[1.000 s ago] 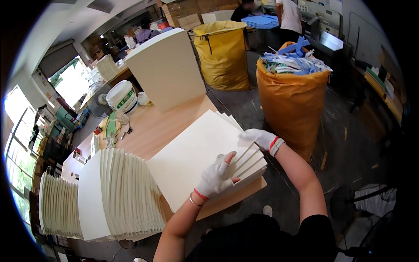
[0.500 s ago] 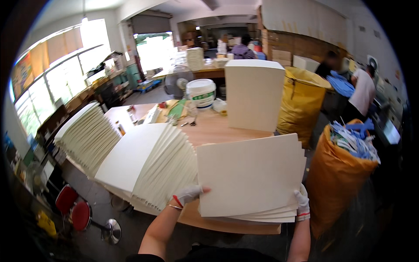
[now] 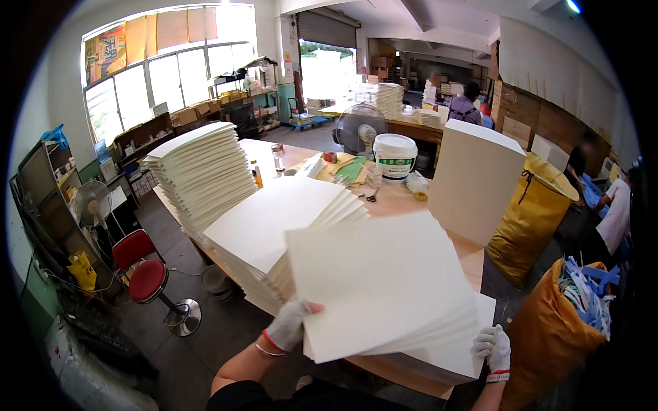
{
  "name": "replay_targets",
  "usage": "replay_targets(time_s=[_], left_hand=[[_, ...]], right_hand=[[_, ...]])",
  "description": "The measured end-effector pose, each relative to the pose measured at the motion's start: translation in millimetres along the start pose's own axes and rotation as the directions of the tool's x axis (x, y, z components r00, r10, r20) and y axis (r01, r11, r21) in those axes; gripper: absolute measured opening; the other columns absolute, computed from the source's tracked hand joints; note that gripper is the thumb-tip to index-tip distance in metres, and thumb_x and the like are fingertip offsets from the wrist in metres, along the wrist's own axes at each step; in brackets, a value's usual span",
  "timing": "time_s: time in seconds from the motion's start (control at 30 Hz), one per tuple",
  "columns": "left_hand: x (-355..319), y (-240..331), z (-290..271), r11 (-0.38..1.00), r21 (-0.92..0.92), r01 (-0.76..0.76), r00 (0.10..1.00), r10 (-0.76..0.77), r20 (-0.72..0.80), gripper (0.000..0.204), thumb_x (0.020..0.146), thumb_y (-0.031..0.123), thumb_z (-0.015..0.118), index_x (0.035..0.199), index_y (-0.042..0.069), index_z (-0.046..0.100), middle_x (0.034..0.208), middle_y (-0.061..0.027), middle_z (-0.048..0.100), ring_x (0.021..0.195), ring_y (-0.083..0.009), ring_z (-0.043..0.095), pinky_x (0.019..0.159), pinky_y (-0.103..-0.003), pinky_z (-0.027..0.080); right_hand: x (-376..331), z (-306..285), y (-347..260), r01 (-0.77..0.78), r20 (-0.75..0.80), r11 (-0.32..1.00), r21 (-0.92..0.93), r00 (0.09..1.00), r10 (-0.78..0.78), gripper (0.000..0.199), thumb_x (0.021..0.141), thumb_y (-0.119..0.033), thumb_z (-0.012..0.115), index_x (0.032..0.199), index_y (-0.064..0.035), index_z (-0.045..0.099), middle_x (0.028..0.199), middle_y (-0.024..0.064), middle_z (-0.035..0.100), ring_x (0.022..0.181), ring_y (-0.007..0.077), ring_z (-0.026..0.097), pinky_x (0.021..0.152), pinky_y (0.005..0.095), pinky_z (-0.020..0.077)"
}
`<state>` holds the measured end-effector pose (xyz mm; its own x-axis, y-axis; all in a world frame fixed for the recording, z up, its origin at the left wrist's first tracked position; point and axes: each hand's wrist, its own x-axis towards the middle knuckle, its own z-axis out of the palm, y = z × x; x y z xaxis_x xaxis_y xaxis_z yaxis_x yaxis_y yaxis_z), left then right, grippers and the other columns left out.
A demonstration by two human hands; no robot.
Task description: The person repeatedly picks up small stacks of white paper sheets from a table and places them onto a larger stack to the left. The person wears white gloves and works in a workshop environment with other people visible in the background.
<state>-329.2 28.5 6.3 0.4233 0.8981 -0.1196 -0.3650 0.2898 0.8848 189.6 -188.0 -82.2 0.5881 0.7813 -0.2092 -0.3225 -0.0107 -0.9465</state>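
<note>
A fanned stack of large white paperboard sheets [image 3: 377, 281] lies tilted in front of me. My left hand [image 3: 291, 325], in a white glove with a red cuff, is closed on its lower left edge, the thumb on top. Under it, a lower pile of white sheets [image 3: 456, 353] rests at the table's near edge. My right hand [image 3: 495, 349], also gloved, has its fingers curled at the right edge of that lower pile; its fingertips are partly hidden. Left of the held sheets stands a skewed pile of white sheets [image 3: 274, 219].
A tall uneven stack [image 3: 199, 171] and a tall neat stack [image 3: 473, 178] flank the wooden table [image 3: 404, 209]. On it are a white bucket [image 3: 395, 157] and scissors [image 3: 372, 196]. An orange sack [image 3: 555, 335] stands right, a red stool [image 3: 147, 281] left. Other people work behind.
The view has swung left, shifting the room rightward. The upper sheets have slid left over the lower pile, and my right hand is now apart from them, at the lower pile's edge.
</note>
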Motion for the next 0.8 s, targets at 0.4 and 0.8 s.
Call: replay_targets(time_s=[0.4,0.8], left_hand=[[70,120,-143,0.819,-0.228,-0.527,0.838,0.455,-0.301,0.026,0.097,0.006,0.059,0.120,-0.005,0.058,0.119,-0.0193,0.067,0.109,-0.0333,0.069,0.101,-0.048,0.058],[101,131,-206,0.916,-0.188,-0.354,0.881,0.259,-0.396,0.033,0.098,0.010,0.067,0.127,-0.001,0.056,0.124,-0.0139,0.065,0.113,-0.0303,0.067,0.103,-0.044,0.055]], right_hand=[[8,-2,6,0.002,0.048,1.000,0.000,0.999,-0.002,0.036,0.112,-0.039,0.051,0.096,-0.0073,0.056,0.074,-0.0026,0.051,0.052,0.0055,0.049,0.039,0.0186,0.0353],[25,-14,16,-0.065,0.065,0.992,0.108,0.996,0.059,0.037,0.111,-0.035,0.052,0.111,0.0011,0.062,0.083,0.0053,0.065,0.056,0.0107,0.058,0.043,0.0208,0.0422]])
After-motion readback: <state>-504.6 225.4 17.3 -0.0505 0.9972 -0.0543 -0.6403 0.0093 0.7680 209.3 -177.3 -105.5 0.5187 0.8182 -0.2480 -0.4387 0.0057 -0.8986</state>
